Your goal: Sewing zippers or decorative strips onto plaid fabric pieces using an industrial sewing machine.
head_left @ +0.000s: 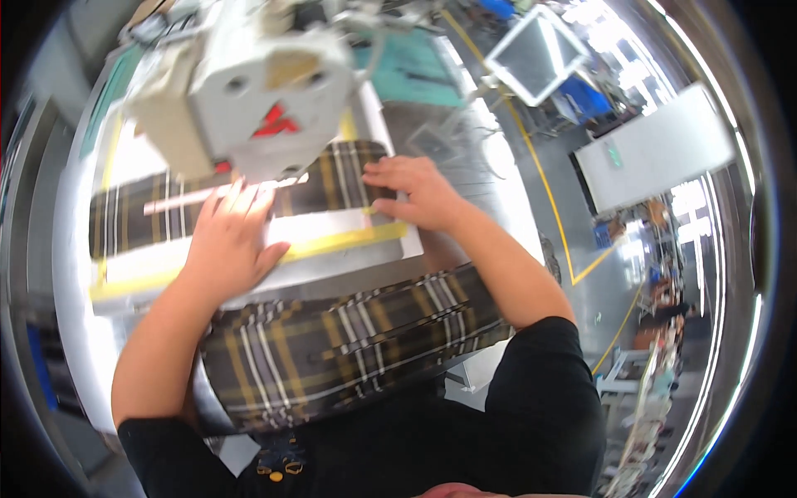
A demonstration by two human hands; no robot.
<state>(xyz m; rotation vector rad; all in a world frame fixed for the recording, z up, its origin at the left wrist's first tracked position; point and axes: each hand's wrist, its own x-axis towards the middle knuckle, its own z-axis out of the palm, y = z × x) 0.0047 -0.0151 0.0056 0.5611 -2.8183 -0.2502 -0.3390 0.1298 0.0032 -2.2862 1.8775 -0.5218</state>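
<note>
A dark plaid fabric strip [349, 166] lies on a white sheet edged with yellow tape [340, 236], under a white sewing machine head [241, 100] with a red mark. A pale narrow strip [174, 202] lies across the fabric. My left hand [232, 232] rests flat with fingers spread below the machine head, over the fabric, pale strip and white sheet. My right hand [411, 191] lies open at the fabric's right end, fingertips on it. The left fingertips are blurred. A larger bundle of plaid fabric [357, 349] lies at the near edge, beneath and between my forearms.
A green mat [407, 66] is at the table's back right. To the right are a grey floor [544, 241] with yellow lines, a white-framed stand [510, 66], a blue bin [585, 97] and a white panel [656, 145]. A distant person [672, 311] is at the far right.
</note>
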